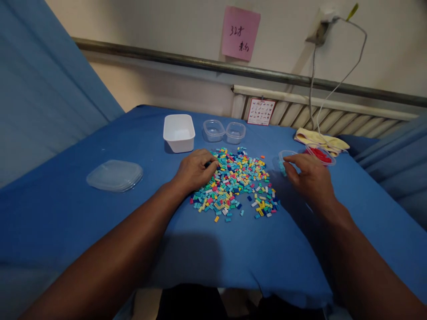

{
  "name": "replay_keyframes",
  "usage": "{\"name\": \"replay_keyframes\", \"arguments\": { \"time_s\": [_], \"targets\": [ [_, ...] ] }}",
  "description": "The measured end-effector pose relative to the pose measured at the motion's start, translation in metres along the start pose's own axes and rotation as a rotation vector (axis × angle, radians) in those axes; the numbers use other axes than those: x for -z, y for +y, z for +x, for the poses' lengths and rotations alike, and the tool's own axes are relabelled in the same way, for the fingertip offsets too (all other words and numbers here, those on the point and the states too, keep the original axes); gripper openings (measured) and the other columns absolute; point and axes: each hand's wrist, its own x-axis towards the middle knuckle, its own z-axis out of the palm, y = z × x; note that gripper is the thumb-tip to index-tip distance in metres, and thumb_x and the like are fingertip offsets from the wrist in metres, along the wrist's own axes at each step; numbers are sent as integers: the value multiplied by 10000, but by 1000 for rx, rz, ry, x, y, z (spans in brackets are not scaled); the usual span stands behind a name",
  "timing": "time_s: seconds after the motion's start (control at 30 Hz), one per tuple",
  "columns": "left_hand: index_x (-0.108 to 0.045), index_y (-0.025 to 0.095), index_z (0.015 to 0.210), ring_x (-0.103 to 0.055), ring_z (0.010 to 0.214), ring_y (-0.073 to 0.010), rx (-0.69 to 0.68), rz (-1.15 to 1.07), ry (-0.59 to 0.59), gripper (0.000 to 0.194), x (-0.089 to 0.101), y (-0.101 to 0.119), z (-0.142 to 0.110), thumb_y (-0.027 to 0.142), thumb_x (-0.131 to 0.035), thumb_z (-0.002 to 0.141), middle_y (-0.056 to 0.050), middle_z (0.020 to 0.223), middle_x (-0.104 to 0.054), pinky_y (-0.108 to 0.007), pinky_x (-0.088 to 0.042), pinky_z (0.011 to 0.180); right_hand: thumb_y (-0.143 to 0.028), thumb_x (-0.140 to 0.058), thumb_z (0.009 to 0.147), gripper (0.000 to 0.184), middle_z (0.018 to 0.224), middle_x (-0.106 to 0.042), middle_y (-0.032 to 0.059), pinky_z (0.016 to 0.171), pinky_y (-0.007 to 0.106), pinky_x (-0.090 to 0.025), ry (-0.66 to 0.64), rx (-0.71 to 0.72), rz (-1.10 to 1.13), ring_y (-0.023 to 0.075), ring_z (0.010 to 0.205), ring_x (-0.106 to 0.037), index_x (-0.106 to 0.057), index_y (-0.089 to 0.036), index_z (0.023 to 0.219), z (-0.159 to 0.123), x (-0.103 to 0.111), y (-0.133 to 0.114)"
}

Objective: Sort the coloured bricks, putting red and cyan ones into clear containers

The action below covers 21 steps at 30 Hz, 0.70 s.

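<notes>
A spread heap of small toy building bricks (235, 175) in many colours lies on the blue cloth. My left hand (196, 169) rests at the heap's left edge, fingers curled and thumb drawn in; what it grips is hidden. Over a clear plastic tub (287, 154) on the right is my right hand (310, 178), thumb and forefinger brought close in a pinch. Anything between those fingertips is too small to make out. Light blue bricks (282, 168) show inside that tub, partly covered by the hand. Just behind it, another clear tub (330, 162) holds red bricks (320, 154).
A white box (179, 144) and two clear tubs, one left (214, 131) and one right (235, 132), stand at the back. Stacked clear lids (115, 175) lie left. A yellow cloth (322, 140) and a hanging cable (347, 80) are at the back right, near the radiator (300, 106).
</notes>
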Motion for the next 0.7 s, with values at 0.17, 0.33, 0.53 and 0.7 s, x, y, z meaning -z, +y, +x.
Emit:
{"name": "replay_keyframes", "arguments": {
  "time_s": [0.17, 0.33, 0.53, 0.7],
  "targets": [
    [-802, 229, 913, -700, 988, -238, 1, 10, -7, 221, 0, 0, 0, 314, -609, 977, -58, 971, -771, -381, -557, 910, -244, -566, 1087, 208, 1083, -798, 88, 918, 404, -564, -397, 324, 423, 241, 998, -720, -764, -239, 1151, -4, -1, -74],
    [-808, 236, 912, -697, 986, -237, 4, 17, -9, 218, -1, 1, 0, 315, -615, 975, -58, 973, -770, -379, -559, 913, -247, -560, 1102, 229, 1089, -780, 93, 944, 400, -544, -621, 401, 415, 244, 1042, -687, -768, -217, 1195, -7, -9, -111],
    [-808, 234, 912, -698, 993, -239, -1, 15, -5, 212, -1, 1, 0, 305, -616, 971, -62, 988, -775, -386, -557, 930, -183, -621, 1053, 200, 1115, -782, 95, 967, 400, -547, -663, 301, 402, 247, 1050, -706, -769, -196, 1187, -6, -9, -101],
    [-805, 230, 916, -696, 992, -239, 3, 18, -11, 214, 0, 2, 0, 307, -612, 969, -60, 980, -774, -384, -553, 916, -138, -598, 1049, 260, 1143, -785, 89, 991, 394, -548, -659, 259, 432, 240, 1083, -715, -761, -196, 1243, -12, -9, -93]
  ]
}}
